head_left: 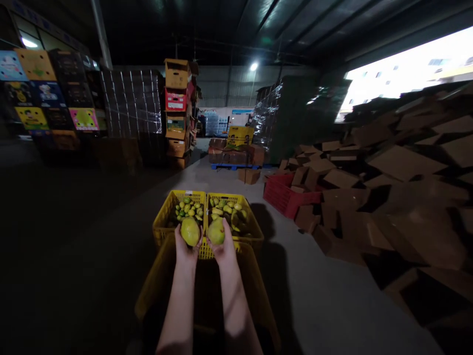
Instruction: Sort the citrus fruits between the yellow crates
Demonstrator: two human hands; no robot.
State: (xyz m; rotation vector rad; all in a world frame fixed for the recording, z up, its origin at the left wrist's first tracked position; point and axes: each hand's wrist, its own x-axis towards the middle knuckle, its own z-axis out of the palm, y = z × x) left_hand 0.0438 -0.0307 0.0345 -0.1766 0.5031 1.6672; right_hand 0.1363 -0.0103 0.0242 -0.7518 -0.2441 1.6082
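My left hand (187, 250) is wrapped round a yellow-green fruit (190, 232). Beside it, my right hand (223, 247) holds another yellow-green fruit (216, 231). Both fruits are raised over the near edges of two yellow crates. The left crate (160, 223) has several green and yellow fruits inside, and so does the right crate (256, 230). Under my forearms is a nearer, darker yellow crate (258, 283), its inside too dark to make out.
At the right, a red crate (281, 196) stands against a large heap of cardboard boxes (402, 165). Stacked boxes (176, 99) and wrapped pallets stand behind. A blue pallet (234, 166) bearing boxes lies straight ahead, with a small carton (249, 176) near it.
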